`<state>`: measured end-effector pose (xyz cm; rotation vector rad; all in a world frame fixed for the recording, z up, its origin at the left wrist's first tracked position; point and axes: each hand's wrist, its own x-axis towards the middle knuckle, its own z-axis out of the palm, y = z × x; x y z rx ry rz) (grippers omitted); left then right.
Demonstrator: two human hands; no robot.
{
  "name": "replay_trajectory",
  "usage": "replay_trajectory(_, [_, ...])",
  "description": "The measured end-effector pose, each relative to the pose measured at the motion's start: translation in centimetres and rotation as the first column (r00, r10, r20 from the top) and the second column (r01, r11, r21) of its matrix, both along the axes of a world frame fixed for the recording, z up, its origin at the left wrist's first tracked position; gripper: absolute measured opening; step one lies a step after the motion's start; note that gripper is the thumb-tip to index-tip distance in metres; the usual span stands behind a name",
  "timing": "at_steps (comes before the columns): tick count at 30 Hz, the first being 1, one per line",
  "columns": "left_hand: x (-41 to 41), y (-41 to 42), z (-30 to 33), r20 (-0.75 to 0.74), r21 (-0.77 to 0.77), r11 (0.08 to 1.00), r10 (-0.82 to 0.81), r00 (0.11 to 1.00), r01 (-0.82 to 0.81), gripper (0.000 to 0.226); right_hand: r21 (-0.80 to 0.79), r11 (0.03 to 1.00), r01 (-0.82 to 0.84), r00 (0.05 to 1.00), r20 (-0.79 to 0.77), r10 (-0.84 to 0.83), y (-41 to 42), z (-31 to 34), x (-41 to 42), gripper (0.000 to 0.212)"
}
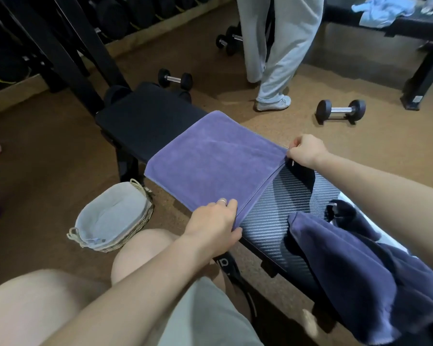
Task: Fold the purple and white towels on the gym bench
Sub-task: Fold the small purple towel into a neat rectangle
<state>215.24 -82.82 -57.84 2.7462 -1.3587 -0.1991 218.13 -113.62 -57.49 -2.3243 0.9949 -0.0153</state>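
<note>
- Head view: purple towel (210, 158) lies flat across the middle of the gym bench (145, 116), doubled over, with layered edges showing along its near side.
- Left hand (214, 222) grips the towel's near-left corner: thumb underneath at the bench edge, fingers curled over the top. Ring visible on one finger.
- Right hand (305, 149) pinches the towel's near-right corner at the bench's far edge, fingers closed tight on the fabric.
- Edge between the two hands runs straight across the bench.
- Near part of the bench has a carbon-weave pattern; far part is plain black padding.
- Dark navy towel (355, 270) lies crumpled on the near end of the bench, just beside the right forearm, apart from the purple one.
- A strip of white shows under/behind the navy towel at the right edge; cannot tell what it is.
- Wicker basket (115, 218) with a pale cloth liner sits on the floor, left of the bench, near the person's knee.
- Two dumbbells on the floor beyond the bench: one (175, 79) near its far end, one (340, 111) to the right.
- Another person's legs in light grey trousers (280, 46) stand behind.
- Second bench (410, 26) top right, light blue cloth (383, 8) on it.
- Dumbbell rack (125, 16) along the back wall.
</note>
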Motion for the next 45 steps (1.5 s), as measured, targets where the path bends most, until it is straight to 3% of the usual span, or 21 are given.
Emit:
replay_trajectory(5, [-1.0, 0.0, -0.4, 0.108, -0.023, 1.000, -0.009, 0.994, 0.012, 0.027, 0.001, 1.000, -0.002, 0.999, -0.044, 0.002, 0.1, -0.4, 0.2, 0.022])
replay_trajectory(9, [-2.0, 0.0, -0.8, 0.154, 0.076, 0.997, -0.023, 0.988, 0.011, 0.038, 0.021, 1.000, -0.010, 1.000, -0.008, 0.011, 0.1, -0.1, 0.3, 0.012])
replay_trajectory(13, [-2.8, -0.5, -0.8, 0.147, 0.174, 0.984, -0.002, 0.989, -0.024, 0.047, 0.016, 1.000, -0.008, 1.000, 0.030, 0.008, 0.3, 0.1, 0.2, 0.003])
replay_trajectory(19, [-2.0, -0.4, -0.1, 0.153, 0.162, 0.987, -0.018, 0.988, -0.007, 0.051, 0.007, 1.000, 0.028, 0.997, 0.067, -0.029, 0.4, 1.1, 0.2, 0.010])
replay_trajectory(21, [-0.9, 0.3, 0.9, 0.088, 0.135, 0.991, -0.032, 0.996, 0.020, 0.047, 0.075, 0.996, 0.038, 0.995, 0.086, -0.044, 0.8, 1.7, 0.5, 0.006])
replay_trajectory(23, [0.5, 1.4, 3.4, 0.036, 0.151, 0.987, -0.063, 0.997, 0.057, 0.045, 0.201, 0.979, 0.042, 0.987, 0.146, -0.072, 1.7, 2.8, 1.0, 0.016])
replay_trajectory(27, [4.7, 4.8, 7.4, 0.104, 0.069, 0.997, 0.015, 0.994, -0.022, 0.036, 0.500, 0.866, -0.027, 0.951, 0.281, -0.132, 3.6, 5.9, 2.2, 0.025])
replay_trajectory(32, [9.1, 9.5, 10.1, 0.138, -0.084, 0.984, 0.169, 0.976, -0.159, 0.027, 0.683, 0.725, -0.082, 0.893, 0.374, -0.251, 6.3, 9.7, 4.2, 0.012])
replay_trajectory(34, [10.2, 10.7, 10.6, 0.103, -0.110, 0.973, 0.216, 0.971, -0.204, 0.040, 0.579, 0.790, -0.203, 0.893, 0.440, -0.093, 7.4, 10.4, 4.9, 0.016])
replay_trajectory(37, [10.8, 12.0, 10.9, 0.154, -0.077, 0.978, 0.205, 0.967, -0.195, 0.044, 0.135, 0.936, -0.325, 0.880, 0.405, 0.247, 8.7, 10.8, 5.4, 0.013])
replay_trajectory(41, [11.2, 13.6, 10.7, 0.269, 0.009, 0.994, 0.105, 0.957, -0.112, 0.028, -0.288, 0.865, -0.411, 0.792, 0.357, 0.496, 9.3, 11.5, 6.2, 0.002])
replay_trajectory(45, [12.2, 15.2, 10.3, 0.307, 0.010, 0.999, 0.030, 0.951, -0.035, 0.024, -0.480, 0.744, -0.464, 0.641, 0.398, 0.657, 9.3, 12.3, 6.6, 0.009])
